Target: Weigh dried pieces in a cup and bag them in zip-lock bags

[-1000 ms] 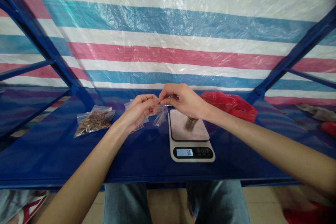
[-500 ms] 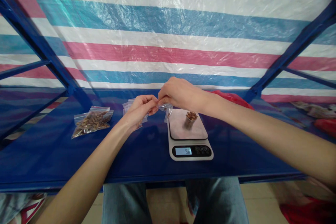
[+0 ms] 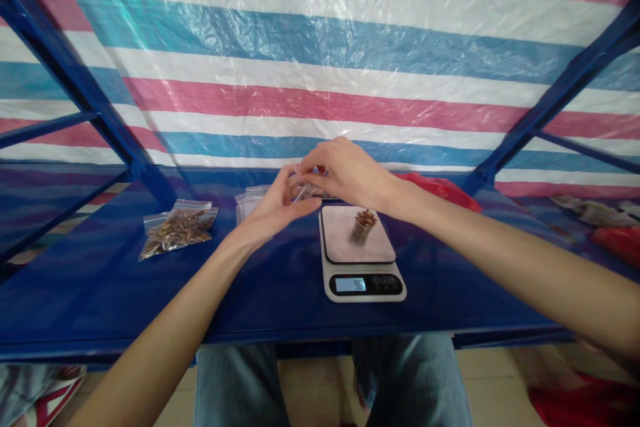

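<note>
Both hands meet just behind the kitchen scale, around a small clear zip bag point(image 3: 313, 191) that their fingers partly hide. My left hand point(image 3: 277, 207) curves about the bag's left side, thumb pointing right. Its grip closes on the bag. My right hand point(image 3: 345, 170) pinches the bag from above, fingertips touching those of the left. On the white scale point(image 3: 333, 250) a small clear cup point(image 3: 361, 232) stands heaped with brown dried pieces point(image 3: 366, 217). The scale's lit display point(image 3: 351, 285) reads about 9.6.
Filled zip bags point(image 3: 180, 230) of brown pieces lie at the left of the blue table point(image 3: 280, 307). Flat clear bags point(image 3: 246, 203) lie beside my left hand. A red plastic bag point(image 3: 440, 191) is behind my right forearm. Striped sheeting point(image 3: 320, 100) hangs at the back.
My left hand has moved right and slightly up, its thumb now stretched toward the right hand. My right hand has tilted over the bag. The scale reading looks the same.
</note>
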Demonstrator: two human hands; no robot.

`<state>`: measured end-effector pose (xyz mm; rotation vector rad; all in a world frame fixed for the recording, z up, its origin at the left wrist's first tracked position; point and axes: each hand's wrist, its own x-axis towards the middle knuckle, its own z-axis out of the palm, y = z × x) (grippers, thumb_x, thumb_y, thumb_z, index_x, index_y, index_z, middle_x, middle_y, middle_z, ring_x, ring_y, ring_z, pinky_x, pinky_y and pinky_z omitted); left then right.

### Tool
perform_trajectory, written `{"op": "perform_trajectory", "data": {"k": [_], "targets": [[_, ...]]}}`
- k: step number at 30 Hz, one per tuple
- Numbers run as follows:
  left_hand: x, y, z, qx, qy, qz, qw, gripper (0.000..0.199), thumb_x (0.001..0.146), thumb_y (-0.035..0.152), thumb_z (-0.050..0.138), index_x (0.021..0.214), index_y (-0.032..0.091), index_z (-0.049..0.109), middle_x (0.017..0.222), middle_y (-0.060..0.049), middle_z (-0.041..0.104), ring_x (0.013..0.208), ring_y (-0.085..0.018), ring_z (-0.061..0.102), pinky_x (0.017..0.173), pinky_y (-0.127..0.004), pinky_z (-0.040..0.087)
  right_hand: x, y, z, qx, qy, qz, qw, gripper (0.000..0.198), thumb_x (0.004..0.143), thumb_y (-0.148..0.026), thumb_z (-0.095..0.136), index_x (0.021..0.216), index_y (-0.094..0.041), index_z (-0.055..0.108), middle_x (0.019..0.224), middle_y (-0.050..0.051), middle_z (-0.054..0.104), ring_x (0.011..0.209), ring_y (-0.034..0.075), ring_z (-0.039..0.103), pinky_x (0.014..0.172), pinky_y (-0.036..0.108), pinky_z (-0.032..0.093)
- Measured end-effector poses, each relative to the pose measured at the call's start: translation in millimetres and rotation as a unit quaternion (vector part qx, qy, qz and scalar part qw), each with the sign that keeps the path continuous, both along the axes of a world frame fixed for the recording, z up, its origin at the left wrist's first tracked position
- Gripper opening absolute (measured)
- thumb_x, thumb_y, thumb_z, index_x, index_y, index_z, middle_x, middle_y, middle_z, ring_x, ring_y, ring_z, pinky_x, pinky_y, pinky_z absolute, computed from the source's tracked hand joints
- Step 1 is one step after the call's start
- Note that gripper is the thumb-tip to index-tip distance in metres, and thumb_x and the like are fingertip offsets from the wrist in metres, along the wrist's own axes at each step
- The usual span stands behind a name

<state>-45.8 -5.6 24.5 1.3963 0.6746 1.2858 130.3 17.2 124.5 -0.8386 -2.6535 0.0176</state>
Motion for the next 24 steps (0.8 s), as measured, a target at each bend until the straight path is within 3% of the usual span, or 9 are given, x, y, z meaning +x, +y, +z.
{"op": "perform_trajectory", "data": {"k": [2,6,9,12,16,20,24], "targets": [[2,1,-2.8,0.016,0.052,-0.009,0.998,0.059,0.081,0.028,0.089,0.131,0.021,0.057,0.112,-0.007,0.078,0.096,-0.021,0.078,0.078,-0.029,0.062,0,-2,-1,-0.020,0.034,0.010,0.999,0.022,0.100,-0.022,0.064,0.089,-0.018,0.082,0.087,0.006,0.077,0.076,0.017,0.062,0.072,0.032,0.037],[2,1,-2.9,0.022,0.110,0.049,0.993,0.047,0.093,0.037,0.077,0.130,0.015,0.059,0.088,-0.007,0.082,0.071,-0.021,0.080,0.059,-0.026,0.057,2,-2,-2,-0.017,0.112,0.033,0.993,0.019,0.099,-0.020,0.067,0.085,-0.018,0.079,0.085,0.005,0.075,0.075,0.017,0.061,0.071,0.033,0.038],[2,-1,-0.7,0.043,0.136,0.111,0.983,0.036,0.092,0.038,0.077,0.119,0.015,0.068,0.094,-0.008,0.083,0.076,-0.022,0.081,0.060,-0.025,0.057,5,0,-4,0.009,0.163,0.021,0.986,0.015,0.095,-0.016,0.070,0.081,-0.018,0.075,0.080,0.003,0.073,0.076,0.018,0.061,0.073,0.033,0.040],[1,-3,1.5,0.055,0.142,0.138,0.979,0.041,0.087,0.044,0.083,0.115,0.016,0.072,0.093,-0.008,0.084,0.085,-0.024,0.082,0.061,-0.025,0.056,8,2,-10,0.021,0.190,0.008,0.982,0.011,0.090,-0.013,0.074,0.081,-0.019,0.073,0.080,0.002,0.073,0.082,0.019,0.061,0.077,0.034,0.041],[0,-4,4.7,0.033,0.124,0.158,0.979,0.037,0.089,0.050,0.079,0.101,0.015,0.073,0.083,-0.008,0.082,0.073,-0.022,0.079,0.052,-0.024,0.048,14,6,-19,-0.053,0.245,0.002,0.968,0.010,0.086,-0.017,0.078,0.082,-0.018,0.070,0.082,0.001,0.072,0.079,0.017,0.060,0.074,0.032,0.041],[-2,-2,6.0,0.085,0.145,0.205,0.964,0.024,0.085,0.037,0.082,0.082,0.018,0.068,0.074,-0.001,0.074,0.068,-0.015,0.069,0.056,-0.024,0.045,17,9,-21,-0.147,0.293,0.016,0.945,0.021,0.084,-0.030,0.082,0.079,-0.018,0.066,0.078,0.000,0.070,0.072,0.015,0.058,0.067,0.031,0.039],[-6,0,9.5,0.120,0.172,0.225,0.952,0.021,0.082,0.032,0.082,0.077,0.018,0.067,0.073,0.001,0.067,0.065,-0.013,0.060,0.060,-0.026,0.044,20,11,-19,-0.172,0.321,0.011,0.931,0.028,0.082,-0.038,0.084,0.078,-0.018,0.065,0.076,0.000,0.067,0.068,0.014,0.054,0.065,0.031,0.038]]}}
